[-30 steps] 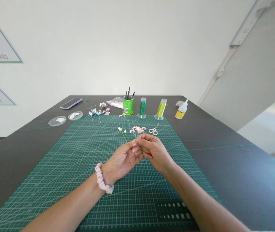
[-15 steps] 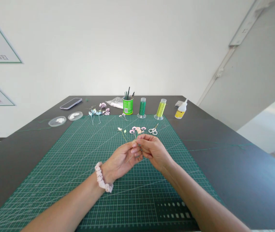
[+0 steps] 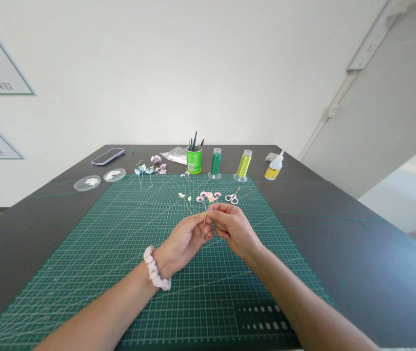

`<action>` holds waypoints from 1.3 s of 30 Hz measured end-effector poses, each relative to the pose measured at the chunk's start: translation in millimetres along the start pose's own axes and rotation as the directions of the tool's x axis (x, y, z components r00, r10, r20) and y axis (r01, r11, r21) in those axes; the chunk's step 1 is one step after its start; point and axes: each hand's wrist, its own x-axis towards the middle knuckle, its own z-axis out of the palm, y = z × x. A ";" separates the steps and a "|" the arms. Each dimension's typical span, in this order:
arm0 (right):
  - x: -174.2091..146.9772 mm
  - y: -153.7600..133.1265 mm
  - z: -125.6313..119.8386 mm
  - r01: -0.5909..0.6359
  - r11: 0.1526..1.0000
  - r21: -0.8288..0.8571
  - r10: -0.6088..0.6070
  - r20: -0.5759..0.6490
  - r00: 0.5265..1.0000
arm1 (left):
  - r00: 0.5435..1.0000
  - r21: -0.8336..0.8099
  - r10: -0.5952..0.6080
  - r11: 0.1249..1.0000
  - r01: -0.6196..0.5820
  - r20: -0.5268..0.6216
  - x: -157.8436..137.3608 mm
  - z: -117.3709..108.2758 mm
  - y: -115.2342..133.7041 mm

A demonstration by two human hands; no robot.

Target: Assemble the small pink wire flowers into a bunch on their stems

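Stem (image 3: 204, 226), head view: since the earlier frame it has swung from a slant across the left hand (image 3: 186, 241) to a steeper line below the fingertips; it looks thin and pale.
Blossom (image 3: 212, 199): small, peach-pink, petals spread, showing just past the right hand (image 3: 234, 228), above the green cutting mat (image 3: 149, 214).
Pink petals (image 3: 200, 199): rounded, ring-like, near the blossom; whether they join the stem cannot be told.
Left grip: thumb and forefinger closed on the stem, other fingers loosely curled.
Right grip: thumb and forefinger pinched on the stem's top, other fingers folded.
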 end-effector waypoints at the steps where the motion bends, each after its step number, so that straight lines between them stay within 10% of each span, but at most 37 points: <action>1: 0.2 -0.4 0.3 0.009 1.000 -0.010 -0.009 -0.012 1.000 | 0.999 0.061 0.042 0.997 -0.041 -0.019 -0.2 -0.2 0.4; 7: 1.3 -2.5 4.4 0.061 0.998 -0.018 -0.063 -0.112 0.992 | 0.835 0.689 0.541 0.643 -0.334 -0.100 -5.4 1.2 10.6; 13: 1.3 1.2 10.8 0.097 0.994 -0.044 -0.103 -0.151 0.983 | 0.754 0.884 0.655 0.384 -0.266 -0.058 -7.5 4.0 14.9; 39: -0.2 5.0 7.9 0.113 0.985 -0.133 -0.135 -0.166 0.977 | 0.822 0.786 0.531 0.591 -0.184 -0.207 -4.9 2.7 16.2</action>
